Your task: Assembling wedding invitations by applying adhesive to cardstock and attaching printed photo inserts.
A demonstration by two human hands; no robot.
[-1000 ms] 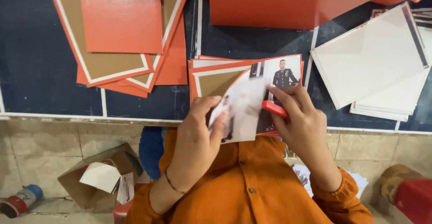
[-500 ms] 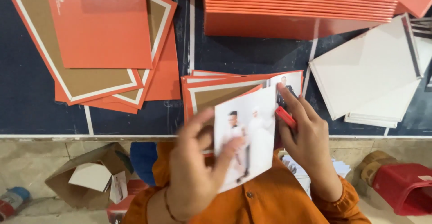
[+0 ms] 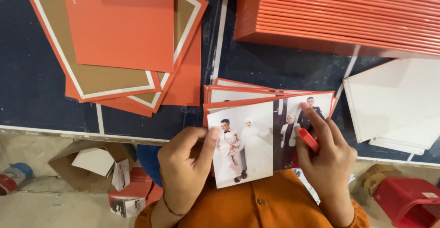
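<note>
My left hand (image 3: pixel 189 164) pinches the left edge of a printed photo sheet (image 3: pixel 251 161) showing a couple in white, held over the table's near edge. My right hand (image 3: pixel 326 161) presses on the second photo (image 3: pixel 286 111), which lies on an orange album cover, and grips a small red tool (image 3: pixel 309 139) between the fingers. Both photos lie side by side on top of a short pile of orange-edged covers (image 3: pixel 238 90).
A tall stack of orange covers (image 3: pixel 339 17) stands at the back right. Loose orange and brown boards (image 3: pixel 119 40) fan out at the left. White sheets (image 3: pixel 398 104) lie at the right. On the floor below are an open cardboard box (image 3: pixel 87 164) and a red crate (image 3: pixel 405 198).
My left hand has brought the white-couple photo down from a lifted, tilted position to lie flat beside the other photo. My right hand stays on the album with the red tool.
</note>
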